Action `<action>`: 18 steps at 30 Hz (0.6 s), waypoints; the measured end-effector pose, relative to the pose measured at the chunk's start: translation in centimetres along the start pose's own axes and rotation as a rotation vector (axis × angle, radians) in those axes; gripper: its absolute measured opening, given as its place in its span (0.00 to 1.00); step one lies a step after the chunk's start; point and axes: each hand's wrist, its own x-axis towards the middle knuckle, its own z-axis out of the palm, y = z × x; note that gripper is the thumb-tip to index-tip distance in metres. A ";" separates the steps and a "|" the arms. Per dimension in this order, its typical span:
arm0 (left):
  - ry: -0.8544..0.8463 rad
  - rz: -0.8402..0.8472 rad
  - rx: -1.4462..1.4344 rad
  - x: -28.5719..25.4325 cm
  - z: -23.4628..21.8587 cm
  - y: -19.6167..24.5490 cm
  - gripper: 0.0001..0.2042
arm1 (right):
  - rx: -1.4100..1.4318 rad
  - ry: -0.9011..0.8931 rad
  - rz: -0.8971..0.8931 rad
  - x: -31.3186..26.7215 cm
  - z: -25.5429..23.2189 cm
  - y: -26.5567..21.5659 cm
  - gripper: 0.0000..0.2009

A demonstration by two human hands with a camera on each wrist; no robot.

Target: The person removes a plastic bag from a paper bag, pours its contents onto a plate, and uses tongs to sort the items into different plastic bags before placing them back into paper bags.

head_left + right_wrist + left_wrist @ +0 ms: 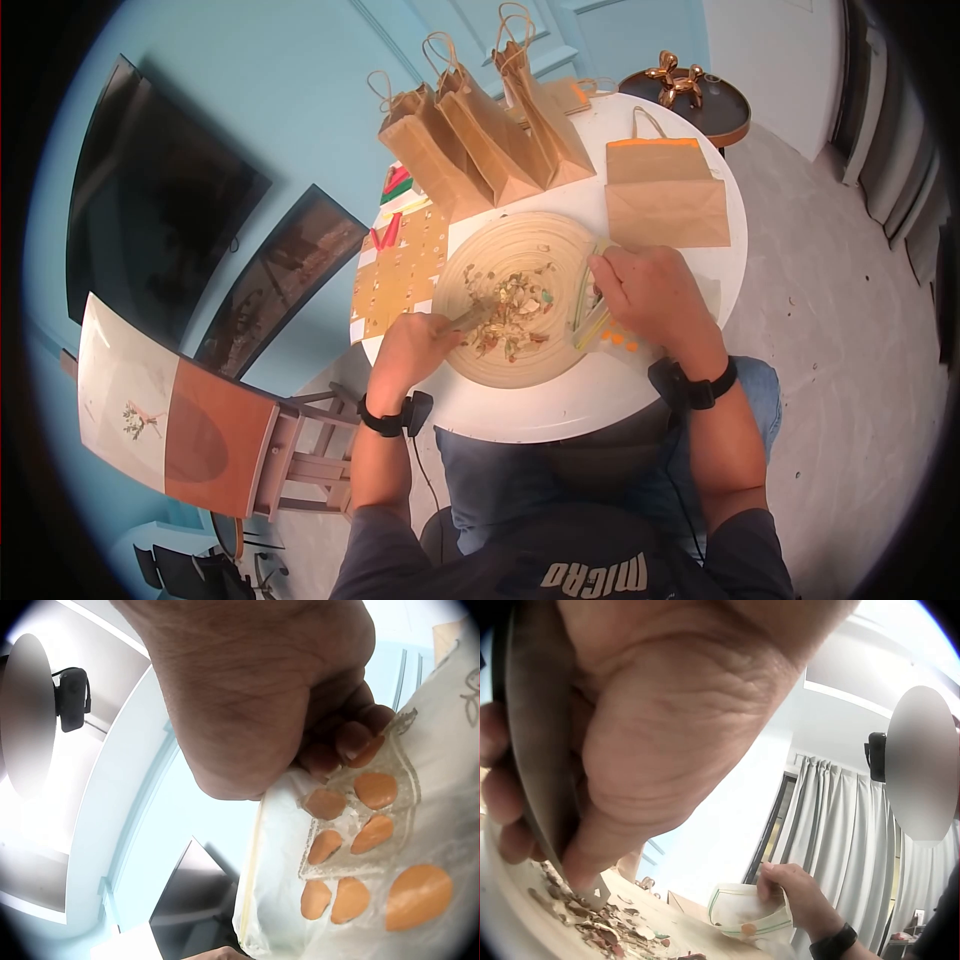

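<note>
My left hand (412,345) grips metal tongs (540,742), their tip low among dried flakes (515,305) in brown, cream and green. The flakes lie loose on a round ridged wooden tray (475,250). At the tray's right side, my right hand (655,290) pinches the upper edge of a translucent zip bag (352,900) printed with orange ovals. The bag's mouth gapes toward the tray, as the left wrist view shows. Part of the bag's far side is hidden behind the right hand in the head view.
Several brown paper bags (490,150) stand along the back of the round white table (520,420). Another paper bag (665,200) lies at the right. A patterned tan sheet (400,270) and red items (387,232) are at the left. A side table (715,118) holds a balloon-dog figure (675,80).
</note>
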 end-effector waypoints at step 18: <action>-0.039 -0.066 0.032 -0.7 -1.0 0.3 0.13 | -0.042 -0.020 -0.011 0.1 -0.2 -0.4 0.18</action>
